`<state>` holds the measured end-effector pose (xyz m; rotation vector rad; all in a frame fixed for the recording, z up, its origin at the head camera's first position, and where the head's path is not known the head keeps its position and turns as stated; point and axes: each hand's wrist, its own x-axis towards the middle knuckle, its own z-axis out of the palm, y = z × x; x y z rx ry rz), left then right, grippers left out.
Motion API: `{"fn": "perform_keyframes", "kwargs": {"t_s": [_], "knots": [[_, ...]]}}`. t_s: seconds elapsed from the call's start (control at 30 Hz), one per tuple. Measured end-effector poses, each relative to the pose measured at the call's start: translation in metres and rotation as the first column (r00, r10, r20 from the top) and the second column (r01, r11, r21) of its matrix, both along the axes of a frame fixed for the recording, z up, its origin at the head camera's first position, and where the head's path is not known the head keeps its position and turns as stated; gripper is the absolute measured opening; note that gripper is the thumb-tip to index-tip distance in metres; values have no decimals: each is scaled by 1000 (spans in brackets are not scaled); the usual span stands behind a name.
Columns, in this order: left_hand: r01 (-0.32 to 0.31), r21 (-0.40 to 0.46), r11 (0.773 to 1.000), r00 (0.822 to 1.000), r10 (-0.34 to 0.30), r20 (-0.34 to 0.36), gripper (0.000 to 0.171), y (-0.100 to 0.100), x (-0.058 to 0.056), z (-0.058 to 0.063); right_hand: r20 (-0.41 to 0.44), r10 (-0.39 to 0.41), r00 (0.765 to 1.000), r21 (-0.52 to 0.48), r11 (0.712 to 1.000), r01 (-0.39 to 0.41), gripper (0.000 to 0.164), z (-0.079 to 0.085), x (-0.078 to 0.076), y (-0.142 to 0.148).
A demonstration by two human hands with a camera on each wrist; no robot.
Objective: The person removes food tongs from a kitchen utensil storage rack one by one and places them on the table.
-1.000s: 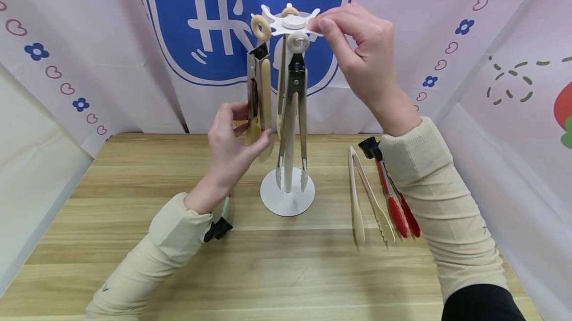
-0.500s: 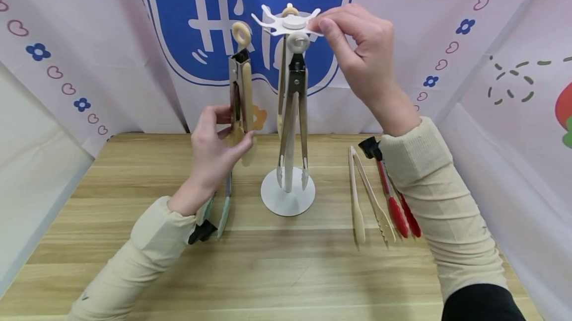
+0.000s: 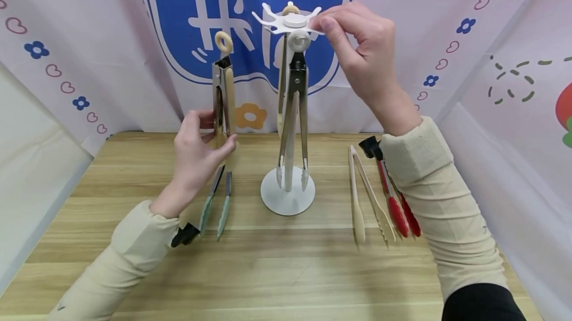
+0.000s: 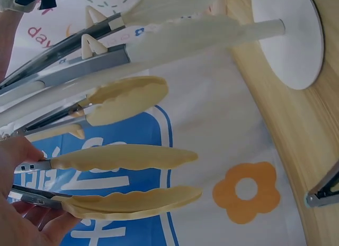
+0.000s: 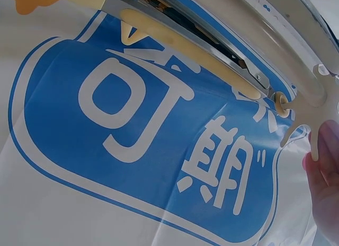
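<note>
My left hand holds a pair of tongs upright, left of the white rack and apart from it. These tongs have metal arms, a cream ring on top and, in the left wrist view, cream scalloped tips. My right hand pinches one hook arm of the rack's white star-shaped top. From the near hook hang tongs with a grey-white ring. Another pair with a cream ring hangs at the back, as the right wrist view shows. The pole rises from a round white base.
On the wooden table, mint-tipped tongs lie left of the base, partly under my left forearm. Cream tongs and red-tipped tongs lie to the right. A printed cloth hangs behind.
My left hand has carried the cream-ringed tongs off to the left and slightly down, from beside the rack's hooks. The mint-tipped tongs are now more exposed. My right hand has stayed put.
</note>
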<state>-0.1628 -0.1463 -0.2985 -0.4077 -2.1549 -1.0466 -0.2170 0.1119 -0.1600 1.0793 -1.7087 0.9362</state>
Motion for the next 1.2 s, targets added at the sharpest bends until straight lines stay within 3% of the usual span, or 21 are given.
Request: {"fn": "perform_keyframes", "kwargs": {"t_s": [0.17, 0.67, 1.0, 1.2], "knots": [[-19, -8, 1000, 1000, 19, 12, 46, -9, 0, -3, -4, -4, 1000, 3, 1000, 4, 19, 0, 0, 0], [-85, -68, 994, 985, 94, 147, 44, -33, 3, -8, -2, -3, 1000, 5, 1000, 3, 19, 0, 0, 1], [-116, -118, 986, 947, 146, 285, 48, -49, 8, -13, 1, -5, 1000, 6, 1000, 5, 19, 0, 0, 0], [-118, -154, 981, 935, 162, 316, 45, -59, 10, -18, 1, -11, 1000, 12, 1000, 11, 19, 0, 0, 1]]}}
